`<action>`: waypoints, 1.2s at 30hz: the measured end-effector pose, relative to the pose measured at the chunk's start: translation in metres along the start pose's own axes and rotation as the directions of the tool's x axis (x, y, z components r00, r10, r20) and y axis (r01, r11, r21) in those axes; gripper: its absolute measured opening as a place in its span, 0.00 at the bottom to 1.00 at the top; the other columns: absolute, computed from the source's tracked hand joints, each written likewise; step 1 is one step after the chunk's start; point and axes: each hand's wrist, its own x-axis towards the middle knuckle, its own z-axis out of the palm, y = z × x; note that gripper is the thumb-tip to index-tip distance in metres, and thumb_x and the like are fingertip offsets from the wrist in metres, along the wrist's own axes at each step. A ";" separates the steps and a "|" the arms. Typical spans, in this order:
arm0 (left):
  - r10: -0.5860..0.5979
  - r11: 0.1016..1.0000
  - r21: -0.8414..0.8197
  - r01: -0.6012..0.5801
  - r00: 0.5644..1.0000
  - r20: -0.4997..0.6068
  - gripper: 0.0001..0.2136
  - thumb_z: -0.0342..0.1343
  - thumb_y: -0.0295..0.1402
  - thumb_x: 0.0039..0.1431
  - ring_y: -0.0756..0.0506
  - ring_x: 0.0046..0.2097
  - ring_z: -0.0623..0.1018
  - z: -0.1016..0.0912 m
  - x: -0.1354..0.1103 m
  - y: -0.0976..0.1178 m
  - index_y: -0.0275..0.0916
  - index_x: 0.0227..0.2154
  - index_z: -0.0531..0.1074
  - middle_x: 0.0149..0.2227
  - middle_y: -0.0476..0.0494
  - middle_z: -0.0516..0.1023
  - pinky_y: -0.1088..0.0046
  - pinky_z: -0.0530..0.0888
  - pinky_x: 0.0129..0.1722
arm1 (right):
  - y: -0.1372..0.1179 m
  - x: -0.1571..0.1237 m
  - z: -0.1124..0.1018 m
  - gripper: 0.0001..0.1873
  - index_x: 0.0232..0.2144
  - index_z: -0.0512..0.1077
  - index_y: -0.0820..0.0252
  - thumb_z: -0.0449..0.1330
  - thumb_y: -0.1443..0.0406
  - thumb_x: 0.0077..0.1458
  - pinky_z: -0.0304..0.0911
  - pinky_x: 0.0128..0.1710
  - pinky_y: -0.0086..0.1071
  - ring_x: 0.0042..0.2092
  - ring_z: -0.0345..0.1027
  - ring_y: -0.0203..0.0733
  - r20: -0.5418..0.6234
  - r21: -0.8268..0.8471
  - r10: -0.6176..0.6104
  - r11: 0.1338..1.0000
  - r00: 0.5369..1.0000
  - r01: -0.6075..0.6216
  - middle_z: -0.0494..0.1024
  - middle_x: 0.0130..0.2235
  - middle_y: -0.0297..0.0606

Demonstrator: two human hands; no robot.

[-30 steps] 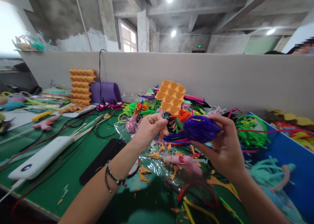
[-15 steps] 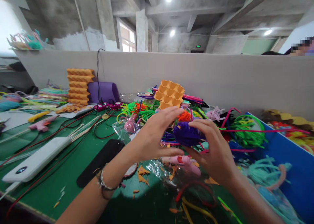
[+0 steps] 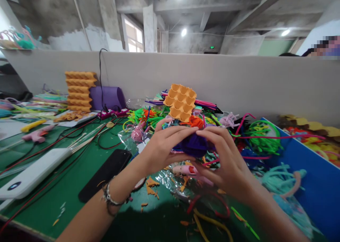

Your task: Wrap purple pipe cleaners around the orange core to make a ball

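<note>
A dark purple fuzzy ball (image 3: 195, 145), looking like wound pipe cleaners, is held up above the cluttered green table. My left hand (image 3: 164, 146) curves round its left side, fingertips at its top and thumb below. From the other side my right hand (image 3: 228, 160) grips it, with index fingertip on top and thumb underneath. The fingertips of both hands nearly meet over the ball. Behind and below it lie a pink glue gun (image 3: 186, 170), crinkled clear plastic and orange foam scraps (image 3: 152, 187).
A black phone (image 3: 106, 174) and a white power bank (image 3: 34, 173) lie at left among red cables. Orange egg-crate foam (image 3: 180, 102) rests on heaped pipe cleaners. A blue box wall (image 3: 305, 174) stands at right, with a grey partition (image 3: 225, 75) behind.
My left hand has moved right and closed round the purple ball, which only my right hand held before. The camera view has shifted slightly.
</note>
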 end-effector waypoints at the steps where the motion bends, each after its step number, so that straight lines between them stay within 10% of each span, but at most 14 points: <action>1: -0.007 1.000 -0.026 0.007 1.000 -0.001 0.22 0.56 0.40 0.56 0.45 0.46 0.75 0.000 0.000 -0.001 0.43 0.52 0.59 0.48 0.43 0.75 0.62 0.56 0.54 | 0.000 0.000 -0.003 0.25 0.52 0.56 0.61 0.57 0.67 0.52 0.66 0.42 0.37 0.49 0.59 0.45 0.003 0.024 0.004 1.000 1.000 -0.004 0.62 0.46 0.46; 10: -0.080 0.870 -0.485 0.087 0.996 0.036 0.20 0.61 0.39 0.50 0.45 0.46 0.74 0.004 0.004 -0.007 0.42 0.46 0.66 0.44 0.43 0.76 0.68 0.67 0.46 | 0.001 0.000 -0.014 0.20 0.48 0.60 0.57 0.56 0.67 0.52 0.65 0.39 0.30 0.45 0.59 0.39 -0.003 0.290 0.088 0.953 0.996 -0.083 0.61 0.44 0.40; 24: -0.400 0.269 -0.945 0.187 0.914 0.067 0.22 0.66 0.39 0.42 0.48 0.44 0.76 0.026 -0.002 0.016 0.45 0.43 0.72 0.42 0.48 0.78 0.77 0.73 0.44 | -0.005 0.001 -0.001 0.23 0.44 0.59 0.57 0.62 0.70 0.46 0.65 0.38 0.32 0.43 0.60 0.39 -0.206 0.246 -0.010 0.967 0.979 0.062 0.62 0.40 0.38; 32: -0.069 0.817 -0.562 0.125 0.990 0.120 0.32 0.58 0.42 0.52 0.43 0.55 0.68 0.002 0.001 0.017 0.45 0.58 0.52 0.55 0.40 0.66 0.67 0.64 0.56 | -0.005 0.000 -0.004 0.11 0.40 0.63 0.64 0.57 0.65 0.54 0.65 0.40 0.33 0.42 0.61 0.41 -0.243 -0.058 -0.222 0.975 0.944 0.214 0.65 0.39 0.44; 36: -0.022 0.937 -0.341 0.075 0.988 0.156 0.29 0.50 0.50 0.55 0.43 0.53 0.70 -0.002 0.003 0.018 0.42 0.56 0.54 0.53 0.39 0.69 0.62 0.53 0.60 | -0.005 -0.004 -0.002 0.09 0.38 0.64 0.64 0.53 0.64 0.58 0.65 0.40 0.31 0.43 0.61 0.40 -0.220 -0.102 -0.269 0.962 0.938 0.252 0.64 0.39 0.44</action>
